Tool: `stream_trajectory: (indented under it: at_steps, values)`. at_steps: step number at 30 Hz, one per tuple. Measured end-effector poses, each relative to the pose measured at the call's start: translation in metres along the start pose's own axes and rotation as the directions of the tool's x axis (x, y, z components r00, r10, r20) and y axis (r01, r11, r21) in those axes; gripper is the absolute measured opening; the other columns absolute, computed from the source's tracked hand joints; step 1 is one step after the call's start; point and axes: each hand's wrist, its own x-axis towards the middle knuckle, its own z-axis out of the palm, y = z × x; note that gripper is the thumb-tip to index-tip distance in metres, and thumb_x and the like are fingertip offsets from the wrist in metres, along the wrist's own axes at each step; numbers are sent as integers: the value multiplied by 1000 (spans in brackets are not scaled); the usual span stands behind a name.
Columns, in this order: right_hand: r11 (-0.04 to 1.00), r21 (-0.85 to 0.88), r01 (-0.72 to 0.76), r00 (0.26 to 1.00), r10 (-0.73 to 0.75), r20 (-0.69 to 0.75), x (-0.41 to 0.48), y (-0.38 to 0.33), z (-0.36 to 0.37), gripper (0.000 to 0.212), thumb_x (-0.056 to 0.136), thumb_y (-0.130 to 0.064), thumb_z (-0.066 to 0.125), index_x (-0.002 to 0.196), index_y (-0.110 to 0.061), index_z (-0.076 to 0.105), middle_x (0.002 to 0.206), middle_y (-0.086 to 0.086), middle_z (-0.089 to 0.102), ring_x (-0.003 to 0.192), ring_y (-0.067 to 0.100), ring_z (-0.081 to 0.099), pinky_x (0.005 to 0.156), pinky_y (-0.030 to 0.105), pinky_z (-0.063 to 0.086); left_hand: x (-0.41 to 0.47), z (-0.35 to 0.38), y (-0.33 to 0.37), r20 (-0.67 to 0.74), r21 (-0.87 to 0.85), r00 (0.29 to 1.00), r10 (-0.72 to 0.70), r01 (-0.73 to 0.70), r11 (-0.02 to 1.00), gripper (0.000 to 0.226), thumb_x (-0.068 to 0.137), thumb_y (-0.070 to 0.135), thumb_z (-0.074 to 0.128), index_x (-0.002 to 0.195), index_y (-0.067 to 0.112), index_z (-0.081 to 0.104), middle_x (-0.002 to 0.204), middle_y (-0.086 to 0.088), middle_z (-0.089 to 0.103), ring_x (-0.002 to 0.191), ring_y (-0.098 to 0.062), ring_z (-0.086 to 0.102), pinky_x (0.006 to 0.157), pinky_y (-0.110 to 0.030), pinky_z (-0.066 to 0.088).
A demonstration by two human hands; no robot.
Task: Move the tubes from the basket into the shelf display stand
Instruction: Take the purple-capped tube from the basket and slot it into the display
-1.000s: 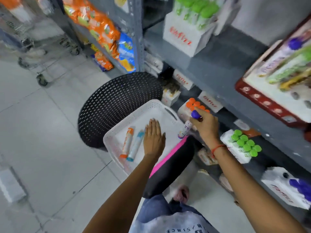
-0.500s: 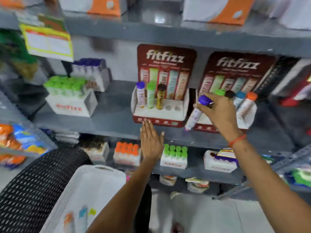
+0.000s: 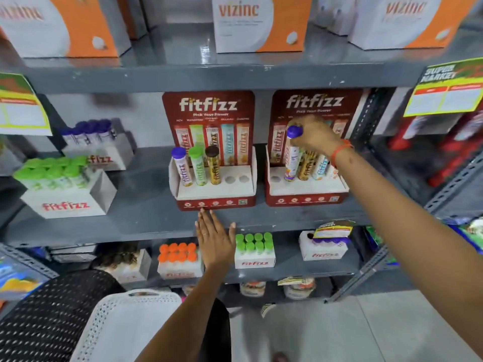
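My right hand (image 3: 315,137) grips the purple cap of a white tube (image 3: 292,158) and holds it upright over the left part of the right red display stand (image 3: 305,197). That stand holds a gold tube, a blue tube and an orange one, partly hidden by my wrist, with one hole free at its far left. The left display stand (image 3: 214,199) holds a purple-capped, a green-capped and a brown-capped tube, with two free holes on its right. My left hand (image 3: 214,241) hovers flat, fingers apart, before the shelf edge. The white basket (image 3: 122,325) lies at the bottom, its inside cut off.
A black mesh stool (image 3: 49,320) sits under the basket. White boxes of green-capped (image 3: 62,189) and purple-capped tubes stand left on the same shelf. Orange-and-white boxes fill the shelf above. Lower shelves carry more tube boxes (image 3: 254,253). Grey floor lies at the lower right.
My view has swung up from the basket to the shelf. My right hand carried the purple-capped tube up from the basket and stood it upright over the right stand. My left hand left the basket.
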Motion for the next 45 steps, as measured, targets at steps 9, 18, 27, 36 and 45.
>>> stream_trajectory:
  at_steps: [9,18,27,36,45]
  values:
    - [990,81,-115,976,98,193,9,-2,2,22,87,-10,60,109,-6,64,115,13,65,85,26,68,82,36,57,-2,-2,-1,13,89,1000,19,-20,996,86,87,62,-4,148,2,8,155,-20,10,143,-33,7,113,-38,-5]
    - [997,-74,-26,999,29,34,16,-5,14,31,81,-18,68,105,2,66,113,22,66,104,34,60,94,41,51,-2,-5,-1,34,87,999,8,-11,996,87,86,63,-6,148,3,7,155,-20,9,143,-33,7,113,-39,-6]
    - [953,-304,22,1000,-19,12,24,2,22,33,84,-30,66,109,-10,65,114,15,67,108,34,57,104,47,38,-3,-6,0,40,78,999,5,-8,997,86,88,63,-5,147,2,10,154,-20,12,143,-34,10,113,-40,-4]
    - [909,-415,44,998,-62,-30,25,10,41,40,80,-39,67,108,-10,64,117,18,62,121,34,45,114,54,18,-4,-6,0,44,62,999,10,-13,998,93,84,65,-16,148,3,8,155,-20,11,143,-33,7,114,-39,-5]
    - [948,97,303,890,-246,-384,-43,-30,106,36,92,-32,49,118,-7,58,115,16,65,107,33,56,94,41,43,-8,-21,-7,6,-7,1000,23,-23,1000,85,88,61,-3,147,1,8,155,-20,12,144,-30,6,115,-36,-5]
